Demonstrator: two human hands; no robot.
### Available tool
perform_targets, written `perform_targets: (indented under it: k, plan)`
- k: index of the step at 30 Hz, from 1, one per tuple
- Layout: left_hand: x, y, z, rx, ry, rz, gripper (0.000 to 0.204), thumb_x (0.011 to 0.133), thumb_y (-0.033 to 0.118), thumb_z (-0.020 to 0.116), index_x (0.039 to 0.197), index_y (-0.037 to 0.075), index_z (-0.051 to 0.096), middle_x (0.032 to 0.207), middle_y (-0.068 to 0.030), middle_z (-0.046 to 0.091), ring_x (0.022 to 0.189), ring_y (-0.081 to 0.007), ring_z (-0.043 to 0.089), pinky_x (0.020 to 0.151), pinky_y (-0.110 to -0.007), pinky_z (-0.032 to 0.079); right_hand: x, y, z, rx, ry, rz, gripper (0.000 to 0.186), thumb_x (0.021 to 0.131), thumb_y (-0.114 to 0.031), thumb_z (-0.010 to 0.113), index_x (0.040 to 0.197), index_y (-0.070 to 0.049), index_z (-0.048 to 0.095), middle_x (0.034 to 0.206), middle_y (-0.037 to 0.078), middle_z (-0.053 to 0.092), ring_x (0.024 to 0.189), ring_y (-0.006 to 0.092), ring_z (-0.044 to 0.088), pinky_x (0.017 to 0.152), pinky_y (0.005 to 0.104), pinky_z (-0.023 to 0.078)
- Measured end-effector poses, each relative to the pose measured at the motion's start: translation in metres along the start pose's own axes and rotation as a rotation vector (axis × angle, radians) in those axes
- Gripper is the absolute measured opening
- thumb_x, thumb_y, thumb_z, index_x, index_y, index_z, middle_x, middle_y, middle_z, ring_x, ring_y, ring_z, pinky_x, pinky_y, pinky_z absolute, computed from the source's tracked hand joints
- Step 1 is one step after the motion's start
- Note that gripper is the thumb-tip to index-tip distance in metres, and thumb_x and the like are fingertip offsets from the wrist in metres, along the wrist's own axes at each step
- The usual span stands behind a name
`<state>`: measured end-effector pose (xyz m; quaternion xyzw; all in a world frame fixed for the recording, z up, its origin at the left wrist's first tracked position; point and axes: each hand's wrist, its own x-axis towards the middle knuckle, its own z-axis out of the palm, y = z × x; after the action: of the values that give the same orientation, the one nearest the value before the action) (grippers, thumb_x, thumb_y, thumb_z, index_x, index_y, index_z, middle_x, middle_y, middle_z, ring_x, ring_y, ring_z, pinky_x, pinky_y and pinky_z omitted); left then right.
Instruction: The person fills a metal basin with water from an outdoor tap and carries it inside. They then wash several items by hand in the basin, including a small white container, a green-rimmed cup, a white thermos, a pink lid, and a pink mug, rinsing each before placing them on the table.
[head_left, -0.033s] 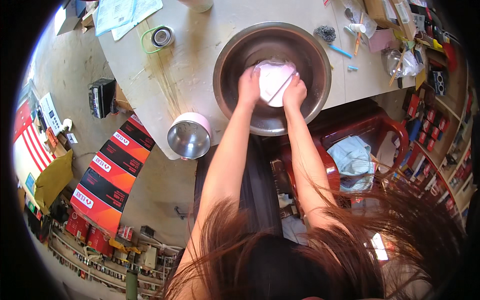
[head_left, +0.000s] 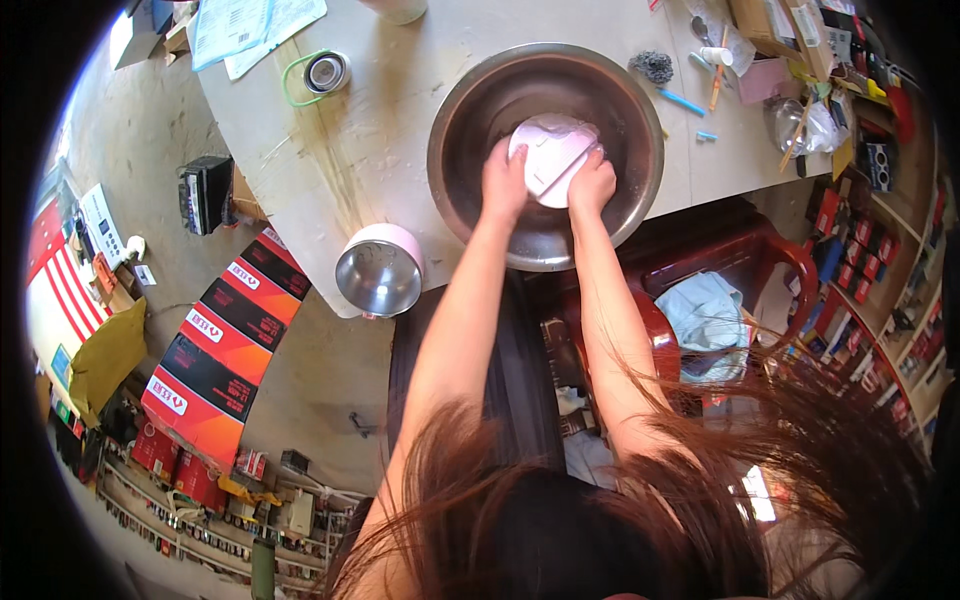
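A wide steel basin point(head_left: 455, 205) stands on the table. Inside it, both my hands grip a round, pale pink lid point(head_left: 545, 150) with a straight groove across its top. On the lid's left edge my left hand point(head_left: 505, 180) is closed, while my right hand point(head_left: 592, 182) is closed around its right edge. The lid is tilted, and its underside is hidden. Left of the basin, near the table's front edge, a pink container point(head_left: 380, 272) with a steel lining stands with its mouth uncovered.
A small steel cup with a green loop point(head_left: 326, 72) is at the table's back left. Right of the basin lie a steel scouring pad point(head_left: 652, 67), a blue marker point(head_left: 682, 102) and clutter. A red chair point(head_left: 790, 260) holding a light blue cloth point(head_left: 705, 310) is below the table's edge.
The lid has turned slightly and shifted a little within my hands. My left hand has moved slightly to the right. The basin and the container stay put.
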<state>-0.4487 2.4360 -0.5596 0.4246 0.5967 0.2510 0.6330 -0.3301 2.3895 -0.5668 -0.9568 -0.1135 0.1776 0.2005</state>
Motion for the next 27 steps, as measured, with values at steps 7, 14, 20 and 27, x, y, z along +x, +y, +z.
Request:
perform_targets:
  k: [7, 14, 20, 27]
  plan:
    - [-0.032, -0.005, 0.011, -1.035, 0.116, -0.541, 0.028, 0.095, 0.018, 0.056, 0.115, -0.001, 0.054, 0.111, -0.0112, 0.064, 0.103, -0.0246, 0.062, 0.089, -0.039, 0.05, -0.034, -0.017, 0.007, -0.134, 0.052, -0.279, 0.034, 0.093, -0.023, 0.05, 0.113, 0.003, 0.042, 0.111, 0.027, 0.052, 0.093, 0.0482, 0.058, 0.08, 0.0556, 0.046]
    - [-0.029, -0.008, -0.002, -0.794, 0.131, -0.506, 0.034, 0.096, 0.026, 0.056, 0.111, -0.004, 0.055, 0.107, -0.013, 0.064, 0.098, -0.0246, 0.065, 0.085, -0.038, 0.054, -0.003, -0.032, -0.001, -0.261, -0.111, -0.118, 0.039, 0.096, -0.035, 0.041, 0.097, -0.001, 0.06, 0.089, 0.025, 0.065, 0.085, 0.0445, 0.063, 0.075, 0.0546, 0.048]
    - [-0.022, -0.001, -0.005, -0.655, 0.195, -0.558, 0.051, 0.096, 0.045, 0.051, 0.114, -0.003, 0.055, 0.106, -0.0123, 0.065, 0.096, -0.0217, 0.064, 0.081, -0.034, 0.054, 0.005, -0.019, 0.006, 0.151, -0.146, -0.339, 0.041, 0.095, -0.038, 0.048, 0.107, 0.0, 0.057, 0.105, 0.028, 0.059, 0.101, 0.0422, 0.057, 0.084, 0.0488, 0.046]
    - [-0.031, -0.011, 0.018, 0.325, 0.431, 0.038, 0.094, 0.063, 0.033, 0.088, 0.129, -0.01, 0.037, 0.125, -0.0259, 0.05, 0.116, -0.0358, 0.05, 0.101, -0.041, 0.037, -0.031, -0.025, 0.013, 0.052, -0.007, -0.091, 0.053, 0.089, -0.041, 0.061, 0.11, 0.005, 0.044, 0.112, 0.028, 0.049, 0.108, 0.0447, 0.05, 0.088, 0.0501, 0.042]
